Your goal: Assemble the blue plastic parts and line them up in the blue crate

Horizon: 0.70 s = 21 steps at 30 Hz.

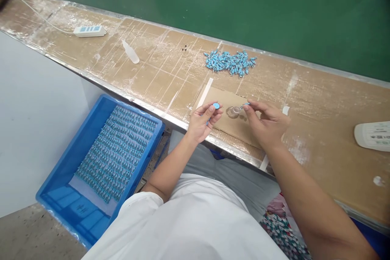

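Between the thumb and fingers of my left hand [203,121] is a small round blue disc [216,106]. Another bit of blue shows lower among those fingers, too small to name. My right hand [268,122] pinches a thin blue piece [245,105], its tip over a small round clear dish [234,111]. The dish rests on a cardboard sheet [227,95] in front of me. Beyond the sheet lies a heap of small blue parts [230,63] with metallic ends.
A blue crate [57,187] at lower left holds rows of similar parts. Along the bench lie a white squeeze bottle [131,53], a power strip [89,31] with its cable, and tiny dark bits [184,48]. A large white bottle [373,135] lies at right. Behind runs a green surface [243,8].
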Motion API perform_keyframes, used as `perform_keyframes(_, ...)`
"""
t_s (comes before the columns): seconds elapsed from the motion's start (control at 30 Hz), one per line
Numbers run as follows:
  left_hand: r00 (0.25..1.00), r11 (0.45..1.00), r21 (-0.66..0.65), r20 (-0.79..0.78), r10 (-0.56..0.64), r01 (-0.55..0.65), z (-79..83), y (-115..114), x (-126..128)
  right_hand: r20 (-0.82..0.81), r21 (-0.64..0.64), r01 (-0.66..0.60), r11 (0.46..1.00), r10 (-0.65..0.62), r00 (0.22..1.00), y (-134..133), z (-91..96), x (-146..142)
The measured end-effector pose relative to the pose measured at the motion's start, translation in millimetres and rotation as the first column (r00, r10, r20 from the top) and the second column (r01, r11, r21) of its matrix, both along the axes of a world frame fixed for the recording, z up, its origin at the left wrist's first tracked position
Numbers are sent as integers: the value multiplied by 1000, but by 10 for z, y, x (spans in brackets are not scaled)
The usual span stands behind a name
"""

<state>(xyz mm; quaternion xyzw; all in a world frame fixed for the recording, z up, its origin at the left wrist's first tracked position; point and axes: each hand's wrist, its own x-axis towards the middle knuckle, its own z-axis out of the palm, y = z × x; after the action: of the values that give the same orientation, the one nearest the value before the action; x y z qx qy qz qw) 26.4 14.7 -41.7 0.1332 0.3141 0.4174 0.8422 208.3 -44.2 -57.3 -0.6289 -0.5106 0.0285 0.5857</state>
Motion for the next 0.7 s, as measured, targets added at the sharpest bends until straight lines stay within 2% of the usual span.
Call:
perform_keyframes(0.13, 999, 999, -32, -16, -34, 33, 137, -150, 33, -241, 68, 43, 997, -25, 970, -107, 386, -352)
perform_keyframes(0.27, 998, 997, -42, 24, -63, 64, 293, -312, 63, -313, 147, 70, 987, -20, 950, -166, 655, -654)
perform_keyframes(0.47, 990, 993, 56, 86, -113, 108, 402, -426, 57, -372, 126, -21, 992, 67, 926, -200, 709, -749)
perform_keyframes(0.6, 992, 994, 51, 76, -101, 97, 416, -435, 52, -413, 109, -43, 993, 84, 907, -230, 727, -763)
perform_keyframes(0.7, 993, 995, 38, 78, -93, 90, 426, -439, 50, -424, 144, -64, 987, 120, 898, -239, 736, -773)
